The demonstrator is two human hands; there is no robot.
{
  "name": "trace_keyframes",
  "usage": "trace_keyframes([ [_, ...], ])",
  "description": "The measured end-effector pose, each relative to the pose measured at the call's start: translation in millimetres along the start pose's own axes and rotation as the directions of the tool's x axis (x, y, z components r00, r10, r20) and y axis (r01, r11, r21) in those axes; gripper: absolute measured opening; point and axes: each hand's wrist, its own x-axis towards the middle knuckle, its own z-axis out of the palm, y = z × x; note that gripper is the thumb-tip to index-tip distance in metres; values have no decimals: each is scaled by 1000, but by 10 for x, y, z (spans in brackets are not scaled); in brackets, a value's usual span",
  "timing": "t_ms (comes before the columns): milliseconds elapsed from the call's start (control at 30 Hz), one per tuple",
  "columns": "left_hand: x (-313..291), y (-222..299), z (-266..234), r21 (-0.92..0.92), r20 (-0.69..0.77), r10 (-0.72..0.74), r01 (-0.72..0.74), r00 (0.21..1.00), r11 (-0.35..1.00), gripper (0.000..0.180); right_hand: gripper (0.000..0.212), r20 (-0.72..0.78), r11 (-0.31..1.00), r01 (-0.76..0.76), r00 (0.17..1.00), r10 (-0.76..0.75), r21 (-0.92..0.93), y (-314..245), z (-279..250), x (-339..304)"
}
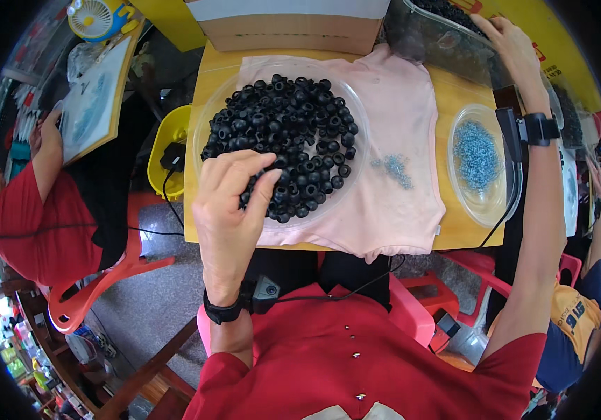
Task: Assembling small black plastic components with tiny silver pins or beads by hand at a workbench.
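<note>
Black ring-shaped beads (290,115) lie heaped in a round, shallow clear dish (361,105) on the table. At the heap's lower left is my left hand (234,185), thumb and index fingertips drawn together on a black bead (281,162). My right arm stretches up to the far right. There my right hand (514,52) grips the rim of a clear plastic bin (433,42) that holds more small black pieces. Its fingers lie over the edge, and their undersides are hidden.
A pale pink cloth (402,105) lies under the dish, with loose blue beads (395,170) on it. Right of it stands an oval tub (479,210) of blue beads. A cardboard box (286,31) closes the far side. People sit at left and right; a yellow basket (155,168) is beside the table.
</note>
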Motion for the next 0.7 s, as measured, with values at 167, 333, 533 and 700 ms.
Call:
trace_keyframes([
  [167,44,6,79,193,121,117,-139,986,971,21,34,-194,972,-132,966,170,195,-477,-395,-9],
  [333,-13,-84,144,120,178,29,-51,984,991,21,27,227,468,-340,933,280,816,-1513,-1490,-504],
  [533,32,-98,312,88,189,128,-147,974,985,18,20,428,425,-459,887,172,780,-2161,-1462,-1248],
  [700,32,-1,335,76,83,149,-156,985,985,19,20,405,300,-470,878,254,830,-2300,-1287,-1415],
])
